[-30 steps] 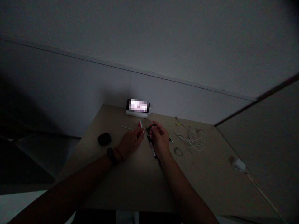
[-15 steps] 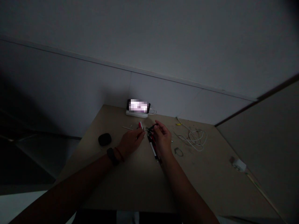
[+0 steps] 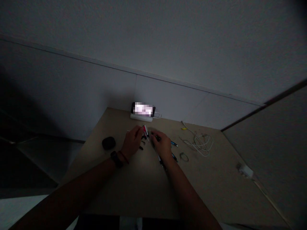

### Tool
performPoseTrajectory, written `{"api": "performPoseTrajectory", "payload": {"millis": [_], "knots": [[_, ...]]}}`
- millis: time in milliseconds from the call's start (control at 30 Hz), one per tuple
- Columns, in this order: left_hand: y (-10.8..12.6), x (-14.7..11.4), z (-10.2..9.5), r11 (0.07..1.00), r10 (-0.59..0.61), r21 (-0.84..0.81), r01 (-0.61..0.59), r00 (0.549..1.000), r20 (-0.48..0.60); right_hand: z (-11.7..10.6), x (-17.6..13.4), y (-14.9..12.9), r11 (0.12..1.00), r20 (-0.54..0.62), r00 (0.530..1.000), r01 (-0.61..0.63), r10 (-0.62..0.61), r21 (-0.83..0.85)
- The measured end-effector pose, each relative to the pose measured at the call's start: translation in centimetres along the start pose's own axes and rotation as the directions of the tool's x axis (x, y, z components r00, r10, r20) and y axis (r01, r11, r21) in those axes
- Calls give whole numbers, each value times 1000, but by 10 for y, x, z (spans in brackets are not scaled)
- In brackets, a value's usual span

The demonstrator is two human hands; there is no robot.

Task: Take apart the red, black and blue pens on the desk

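My left hand (image 3: 131, 139) is closed, fingertips pinched together beside a red and white pen part (image 3: 146, 130) near the phone stand. What it pinches is too dark to make out. My right hand (image 3: 164, 144) is closed on a dark pen piece (image 3: 157, 137) that points toward the left hand. Between the hands lie small dark pieces (image 3: 141, 148). A white and black pen (image 3: 159, 159) lies partly under my right hand. To its right, a blue and black pen (image 3: 174, 143) and another dark pen (image 3: 174, 157) stick out from beneath it.
A lit phone (image 3: 143, 109) leans on a white block (image 3: 141, 118) against the wall. A black rounded case (image 3: 108, 143) sits at left. On the right are a coiled white cable (image 3: 201, 143), a small loop (image 3: 184, 156) and a white plug-like box (image 3: 246, 171).
My hands have moved apart, the left drawing back leftward and the right turning slightly down. Small dark pieces between them and pens to the right of my right hand now show.
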State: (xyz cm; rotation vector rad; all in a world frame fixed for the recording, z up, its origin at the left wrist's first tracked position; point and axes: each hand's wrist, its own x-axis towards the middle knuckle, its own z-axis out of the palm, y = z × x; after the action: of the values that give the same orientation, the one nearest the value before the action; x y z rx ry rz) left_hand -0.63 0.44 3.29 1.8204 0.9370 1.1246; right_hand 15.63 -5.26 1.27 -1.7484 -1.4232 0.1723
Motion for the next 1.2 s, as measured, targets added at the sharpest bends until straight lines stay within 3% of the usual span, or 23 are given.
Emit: {"api": "performPoseTrajectory", "payload": {"millis": [133, 233, 367, 533, 667, 967, 1200], "knots": [[-2, 0, 1, 1000, -2, -8, 2, 1000, 8, 2, -1, 5, 990, 61, 998, 17, -9, -143], [-4, 0, 2, 1000, 6, 19, -7, 998, 59, 2, 0, 4, 989, 30, 999, 21, -17, -147], [-7, -2, 4, 996, 38, 72, -50, 986, 164, -3, 1, -8, 999, -63, 998, 24, -22, 28], [-6, -7, 7, 990, 83, 88, -114, 950, 302, -6, -1, -20, 947, 37, 999, -9, -3, 321], [-5, -10, 8, 989, 80, 91, -114, 946, 315, -5, -1, -22, 921, 25, 1000, -2, -8, 388], [-3, -10, 9, 979, 59, 173, -110, 958, 279, 0, 1, -21, 852, 64, 992, -130, 113, 508], [-3, -10, 9, 974, 20, 211, -87, 953, 301, -2, 6, -23, 717, 46, 959, -241, 280, 655]]}}
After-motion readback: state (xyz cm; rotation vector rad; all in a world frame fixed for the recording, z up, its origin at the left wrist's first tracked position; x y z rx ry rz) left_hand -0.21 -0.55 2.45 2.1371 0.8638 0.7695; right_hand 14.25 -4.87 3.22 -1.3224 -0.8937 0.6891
